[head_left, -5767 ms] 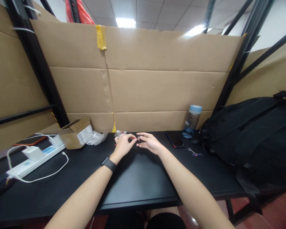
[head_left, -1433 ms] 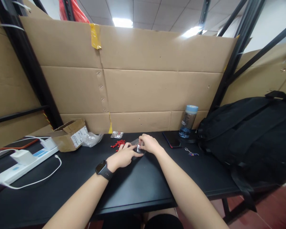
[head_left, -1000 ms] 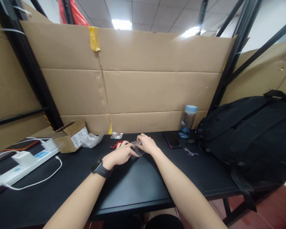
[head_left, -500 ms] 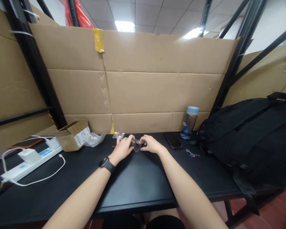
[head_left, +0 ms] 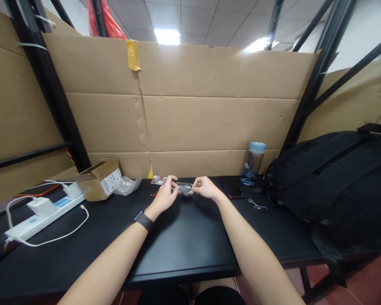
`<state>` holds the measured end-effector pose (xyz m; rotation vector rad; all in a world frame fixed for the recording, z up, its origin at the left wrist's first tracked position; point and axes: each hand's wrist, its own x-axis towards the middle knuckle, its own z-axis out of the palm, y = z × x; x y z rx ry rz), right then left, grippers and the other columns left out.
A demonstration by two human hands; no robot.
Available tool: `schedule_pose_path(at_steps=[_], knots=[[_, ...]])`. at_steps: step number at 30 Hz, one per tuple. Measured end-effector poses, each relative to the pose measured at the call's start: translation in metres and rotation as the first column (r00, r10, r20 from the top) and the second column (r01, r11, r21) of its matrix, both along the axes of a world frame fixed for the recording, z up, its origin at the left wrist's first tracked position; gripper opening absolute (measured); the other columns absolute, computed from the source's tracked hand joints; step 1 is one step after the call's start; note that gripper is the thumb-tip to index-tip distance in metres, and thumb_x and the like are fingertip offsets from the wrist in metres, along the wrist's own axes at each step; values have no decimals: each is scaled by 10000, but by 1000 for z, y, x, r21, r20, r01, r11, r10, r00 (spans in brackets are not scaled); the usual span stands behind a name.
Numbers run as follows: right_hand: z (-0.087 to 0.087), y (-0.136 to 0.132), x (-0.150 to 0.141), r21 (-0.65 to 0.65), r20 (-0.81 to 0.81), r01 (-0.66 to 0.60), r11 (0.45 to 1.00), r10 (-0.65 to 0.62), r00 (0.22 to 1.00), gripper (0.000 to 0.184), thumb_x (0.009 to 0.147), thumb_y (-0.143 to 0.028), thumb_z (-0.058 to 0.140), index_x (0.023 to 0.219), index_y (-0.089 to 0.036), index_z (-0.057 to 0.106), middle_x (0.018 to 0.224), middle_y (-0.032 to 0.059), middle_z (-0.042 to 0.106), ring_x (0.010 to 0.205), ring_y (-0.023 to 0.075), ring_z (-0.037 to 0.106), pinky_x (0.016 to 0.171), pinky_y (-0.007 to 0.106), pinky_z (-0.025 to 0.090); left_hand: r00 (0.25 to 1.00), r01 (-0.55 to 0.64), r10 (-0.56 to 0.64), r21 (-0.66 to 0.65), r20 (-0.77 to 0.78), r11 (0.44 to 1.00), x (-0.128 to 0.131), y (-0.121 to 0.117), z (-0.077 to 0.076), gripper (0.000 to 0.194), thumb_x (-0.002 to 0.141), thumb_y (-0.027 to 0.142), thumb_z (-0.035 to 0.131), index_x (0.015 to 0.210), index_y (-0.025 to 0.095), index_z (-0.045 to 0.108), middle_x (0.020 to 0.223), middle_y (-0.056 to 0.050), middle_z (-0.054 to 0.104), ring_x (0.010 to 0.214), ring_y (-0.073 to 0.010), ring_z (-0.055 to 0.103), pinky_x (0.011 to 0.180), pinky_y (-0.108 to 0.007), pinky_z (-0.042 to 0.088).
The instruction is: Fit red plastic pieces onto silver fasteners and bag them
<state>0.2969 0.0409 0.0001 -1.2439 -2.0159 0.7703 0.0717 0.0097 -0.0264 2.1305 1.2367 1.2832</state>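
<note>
A small clear plastic bag [head_left: 185, 189] is stretched between my two hands, just above the far part of the black table [head_left: 184, 241]. My left hand [head_left: 167, 192], with a dark watch on its wrist, pinches the bag's left end. On the other side, the fingertips of my right hand [head_left: 205, 187] are closed on its right end. Something small and reddish shows at the bag's lower edge, too small to name. Behind my left hand lies another small clear packet [head_left: 158, 180]. A small red item [head_left: 153, 195] peeks out beside that hand, mostly hidden.
At left stand an open cardboard box [head_left: 99, 180], crumpled plastic wrap [head_left: 127, 185] and a white power strip [head_left: 47, 214] with cables. To the right are a phone [head_left: 231, 187], a water bottle [head_left: 252, 164], a small keychain [head_left: 257, 205] and a black backpack [head_left: 336, 182]. Cardboard walls the back.
My hands have moved slightly apart, and the bag between them now lies stretched out sideways instead of bunched and hanging down. My right hand has shifted a little to the right.
</note>
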Motion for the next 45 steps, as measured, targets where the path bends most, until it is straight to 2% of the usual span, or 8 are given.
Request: schedule_pose_path(at_steps=[5,9,14,22,27,37,40,45], knots=[[-5,-2,-1,78,117,-13,997,4,993,473,688,-16,627,1123,-201,634,665,-50,694,587,112,618,610,184,444,993,0,4,34,-117,999,7,-1,-10,288,860,125,516,1129,224,493,891,-5,615,725,-135,630,727,-270,508],[-5,-4,-2,128,324,-68,989,23,946,367,742,-18,569,995,-223,738,727,-16,721,689,130,662,679,197,446,980,-47,63,89,-186,995,13,-3,-14,273,834,77,514,1071,207,555,1074,-62,598,879,-169,643,817,-307,542],[-5,-4,-4,180,427,-43,983,-39,904,449,748,-48,615,1108,-272,760,846,13,748,764,157,677,717,218,450,948,-101,137,138,-286,985,16,-7,-12,469,830,36,505,1261,214,550,1294,-102,548,1016,-200,645,903,-324,530],[-2,-11,-4,186,575,-180,966,42,817,429,713,-197,743,1121,-331,772,1197,67,690,1131,279,587,933,349,441,775,-23,59,64,-629,998,10,-13,-2,420,890,96,460,1173,278,711,1129,-67,712,1068,-264,616,945,-421,421],[-3,-11,-9,171,600,-155,973,23,800,271,926,-284,602,1147,-342,749,1168,79,730,1195,300,572,987,452,383,778,-49,93,88,-621,995,11,-17,1,297,889,340,595,1156,256,694,1147,-84,715,1085,-301,581,947,-453,359],[-1,-9,-11,190,488,-41,981,-58,871,237,981,-324,550,1048,-276,772,1032,59,782,1017,221,690,851,281,409,819,-245,251,81,-516,966,12,-16,1,239,912,245,563,1151,253,562,991,-41,712,986,-248,620,919,-416,318],[-7,-8,-19,231,491,38,972,-151,858,210,966,-330,576,1014,-260,767,1004,67,779,1022,235,678,909,330,366,819,-163,225,161,-529,973,11,-20,7,300,898,217,553,1196,249,556,1192,-80,655,1116,-257,588,938,-399,338],[-13,-8,-29,298,465,110,948,-245,851,201,958,-324,578,1068,-235,721,1035,76,750,1027,230,640,941,387,305,742,132,-38,91,-670,987,12,-24,3,315,977,296,482,1271,306,595,1389,-70,579,1191,-257,576,975,-417,361]])
